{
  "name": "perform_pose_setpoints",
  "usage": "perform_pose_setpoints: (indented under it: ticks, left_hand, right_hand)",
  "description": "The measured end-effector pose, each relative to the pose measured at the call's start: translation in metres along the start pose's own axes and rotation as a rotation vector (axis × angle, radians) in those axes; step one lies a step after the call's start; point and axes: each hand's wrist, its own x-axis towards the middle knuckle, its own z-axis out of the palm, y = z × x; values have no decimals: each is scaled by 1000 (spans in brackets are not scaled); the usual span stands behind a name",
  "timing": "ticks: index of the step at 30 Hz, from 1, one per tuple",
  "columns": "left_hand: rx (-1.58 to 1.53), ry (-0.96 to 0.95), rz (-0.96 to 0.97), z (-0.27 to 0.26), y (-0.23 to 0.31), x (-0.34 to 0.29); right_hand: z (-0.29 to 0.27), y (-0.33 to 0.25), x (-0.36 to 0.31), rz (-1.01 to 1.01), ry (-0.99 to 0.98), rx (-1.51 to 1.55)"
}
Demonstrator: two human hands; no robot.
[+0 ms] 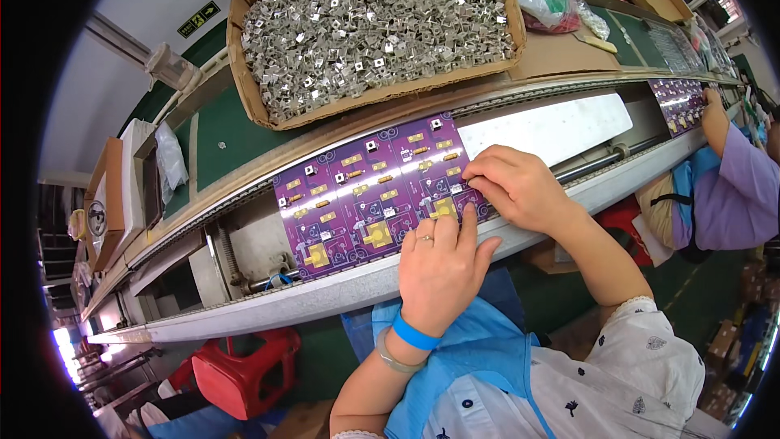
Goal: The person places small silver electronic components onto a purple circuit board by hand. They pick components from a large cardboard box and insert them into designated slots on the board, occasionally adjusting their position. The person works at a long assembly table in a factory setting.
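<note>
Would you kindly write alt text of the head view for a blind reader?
A person's left hand and right hand are over the right end of a purple circuit board on conveyor rails. Beyond it, a cardboard box brims with small metal parts; far right, a co-worker's hand is at another purple board.

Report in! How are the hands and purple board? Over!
Left hand: open over purple board, near side. Right hand: bent at its right edge, grip unclear. Box of metal bits: beyond, clear of hands.

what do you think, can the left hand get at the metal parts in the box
Probably yes, if the left hand stretches over the purple circuit board: the cardboard box is open-topped and nothing covers the metal parts.
</note>
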Motion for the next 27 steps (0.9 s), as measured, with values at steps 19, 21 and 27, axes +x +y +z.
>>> perform_pose_setpoints:
  ticks: [19,21,27]
  left_hand:
    - [9,23,31,4,-1,1]
    - [11,23,32,4,-1,1]
    - [11,38,40,6,1,2]
  right_hand:
    - [6,3,0,9,31,17]
    - [6,2,-1,2,33,5]
    - [6,3,-1,9,36,7]
